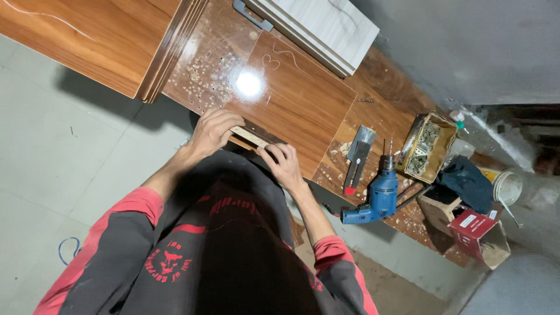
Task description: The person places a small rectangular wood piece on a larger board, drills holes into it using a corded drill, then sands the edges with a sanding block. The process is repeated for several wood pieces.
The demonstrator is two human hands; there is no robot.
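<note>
A glossy brown wooden panel lies flat on a brown workbench. My left hand rests on the panel's near edge, fingers curled over a pale strip along that edge. My right hand presses on the same edge just to the right, fingers bent over it. Both hands touch the panel; what lies under the fingers is hidden.
A blue electric drill and a chisel with a red tip lie right of my hands. Further right stand an open box of screws, a dark cloth, a red carton. Stacked boards lie at the back; sawdust is scattered around.
</note>
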